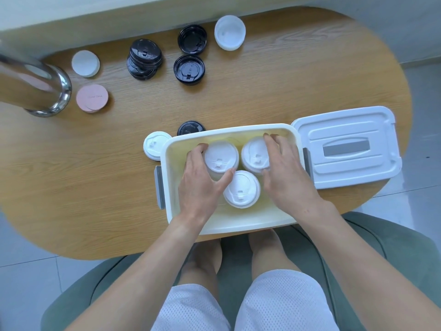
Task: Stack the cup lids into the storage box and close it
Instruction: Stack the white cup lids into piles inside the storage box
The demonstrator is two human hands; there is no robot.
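Nearest me, the storage box (167, 187) lies open, long axis left-right, three white lids (241, 188) face-up inside. Left hand (202, 180) wraps the far-left lid; right hand (284, 173) clasps the far-right one, both palms down.

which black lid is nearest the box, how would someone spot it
Start at the white storage box near the table's front edge. Just past its far rim sits a single black lid, partly hidden by that rim, right of a white lid.
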